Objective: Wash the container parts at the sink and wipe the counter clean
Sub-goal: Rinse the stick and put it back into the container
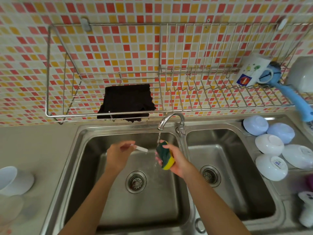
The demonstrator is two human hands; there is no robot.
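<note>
My right hand [176,160] has its fingers clamped on the sponge [165,156] under the tap [170,119] to wet it; my left hand [118,154] pinches a small white part [141,148] over the left sink [88,150], waiting for scrubbing.

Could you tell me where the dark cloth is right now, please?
In the head view, the dark cloth hangs over the left part of the wire rack on the tiled wall, just above and left of the faucet.

dark cloth [126,102] on wire rack [186,108] | mug [250,70] | upturned bowls [269,145] at right
</note>
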